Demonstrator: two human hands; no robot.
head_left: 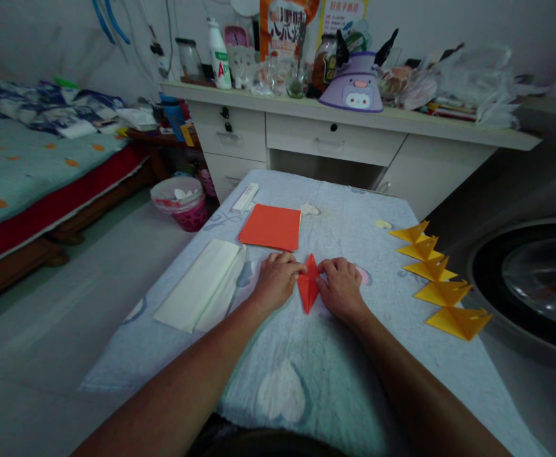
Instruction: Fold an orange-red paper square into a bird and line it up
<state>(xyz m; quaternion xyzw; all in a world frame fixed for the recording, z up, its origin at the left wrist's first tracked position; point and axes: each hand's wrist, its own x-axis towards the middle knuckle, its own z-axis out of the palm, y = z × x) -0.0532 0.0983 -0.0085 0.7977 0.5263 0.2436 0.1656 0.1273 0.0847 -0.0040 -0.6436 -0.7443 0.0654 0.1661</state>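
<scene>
A piece of red-orange origami paper [308, 291], folded into a narrow diamond, lies on the cloth-covered table between my hands. My left hand [279, 279] pinches its left corner with thumb and forefinger. On the opposite side, my right hand [341, 285] has its thumb and curled fingers closed at the right edge. Just beyond my left hand is a stack of square orange-red paper [273, 226]. Several folded yellow paper cranes [459, 322] stand in a row along the table's right side.
Left of my forearm lies a folded pale sheet [199, 285], with a small white box [245, 197] farther back. A white desk [297, 105] crowded with jars and bags borders the table's far end. A pink bin [187, 209] stands on the floor at left, a washing machine [539, 279] at right.
</scene>
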